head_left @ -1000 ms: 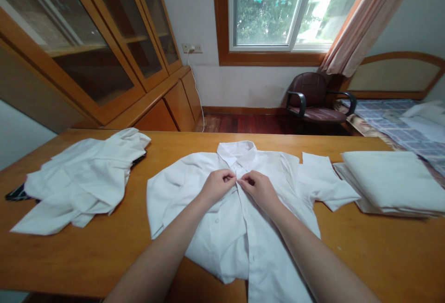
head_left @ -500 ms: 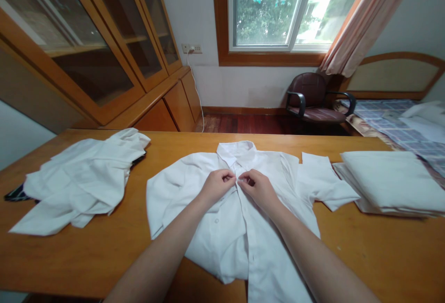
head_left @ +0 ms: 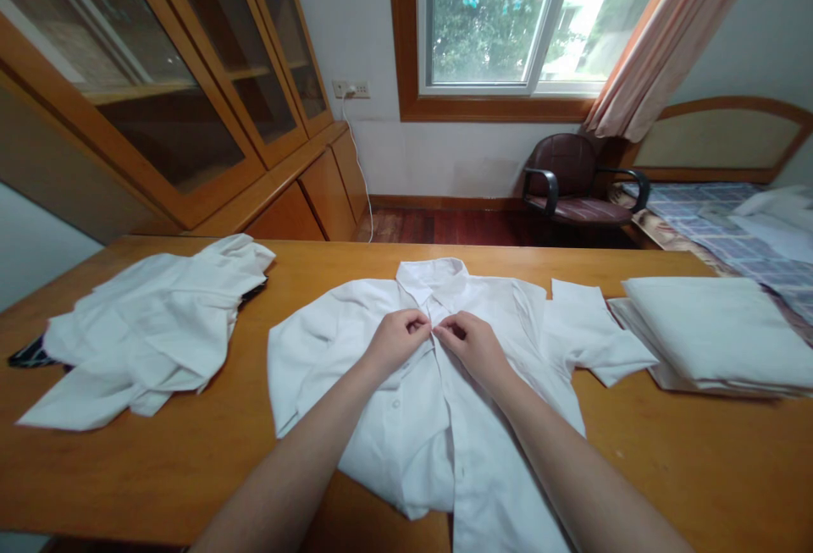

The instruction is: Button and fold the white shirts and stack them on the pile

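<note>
The thumb and fingertips of the left hand (head_left: 399, 340) were pinched together on the front edge of a white shirt (head_left: 412, 417), just below its collar (head_left: 438, 278). The right hand (head_left: 473, 345) was clamped on the cloth at the same spot, its fingertips almost meeting those of the left hand; the bit of cloth between them was too small to make out clearly. The shirt lay front up on the wooden counter (head_left: 666, 460), directly beneath the two hands, with the collar just beyond them. On their near side the front hung parted, and a small button (head_left: 396, 404) showed just nearer than the left hand. To the right of the right hand, a short sleeve (head_left: 590, 329) stretched toward a folded white stack (head_left: 724, 329); whether the two touched could not be told. Well to the left of the left hand lay a crumpled white heap (head_left: 152, 324), dark checked cloth (head_left: 31, 354) poking out from under it. Far beyond the right hand stood a maroon armchair (head_left: 575, 180) and, farther right, a bed (head_left: 717, 214), while a glass-doored cabinet (head_left: 200, 53) rose beyond the left hand
</note>
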A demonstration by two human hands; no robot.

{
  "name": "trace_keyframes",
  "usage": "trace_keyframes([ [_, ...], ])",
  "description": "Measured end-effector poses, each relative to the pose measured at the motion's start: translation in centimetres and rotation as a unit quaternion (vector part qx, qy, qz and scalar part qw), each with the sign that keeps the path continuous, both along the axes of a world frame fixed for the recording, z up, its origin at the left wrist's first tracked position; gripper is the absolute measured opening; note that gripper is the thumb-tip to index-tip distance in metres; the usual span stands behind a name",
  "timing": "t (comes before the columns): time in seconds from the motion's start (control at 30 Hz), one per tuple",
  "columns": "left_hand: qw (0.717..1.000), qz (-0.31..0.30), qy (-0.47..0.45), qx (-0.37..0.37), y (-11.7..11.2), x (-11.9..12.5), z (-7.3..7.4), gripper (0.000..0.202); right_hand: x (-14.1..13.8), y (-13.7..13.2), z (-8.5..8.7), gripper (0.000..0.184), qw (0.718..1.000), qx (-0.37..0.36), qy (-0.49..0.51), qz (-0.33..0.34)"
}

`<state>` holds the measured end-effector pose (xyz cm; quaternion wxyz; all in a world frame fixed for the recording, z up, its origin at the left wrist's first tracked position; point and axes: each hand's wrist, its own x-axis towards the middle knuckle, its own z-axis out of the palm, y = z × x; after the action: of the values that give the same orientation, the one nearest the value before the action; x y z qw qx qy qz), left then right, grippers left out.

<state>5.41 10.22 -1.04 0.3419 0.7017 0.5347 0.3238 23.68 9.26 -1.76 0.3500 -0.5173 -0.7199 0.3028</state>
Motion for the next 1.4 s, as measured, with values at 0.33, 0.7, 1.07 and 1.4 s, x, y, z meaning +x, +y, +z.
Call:
trace_keyframes([
  [0.33,0.972,0.036,0.133,0.189,0.1,-0.6,0.1,0.012,0.3,-0.1,0.0,0.023,0.999,0.013,0.031,-0.032],
  [0.7,0.956,-0.005,0.198,0.217,0.3,-1.5,-1.7,0.025,0.6,-0.1,-0.1,0.014,0.999,0.039,0.0,-0.009],
  [1.07,0.936,-0.037,0.305,0.169,-1.7,-4.7,-1.6,0.045,10.8,-4.4,-0.3,0.035,0.958,0.117,-0.26,0.039],
  [1.4,0.932,-0.07,0.332,0.129,-3.0,-7.7,-1.1,0.047,10.7,-4.3,-1.4,0.046,0.924,0.153,-0.349,0.033],
])
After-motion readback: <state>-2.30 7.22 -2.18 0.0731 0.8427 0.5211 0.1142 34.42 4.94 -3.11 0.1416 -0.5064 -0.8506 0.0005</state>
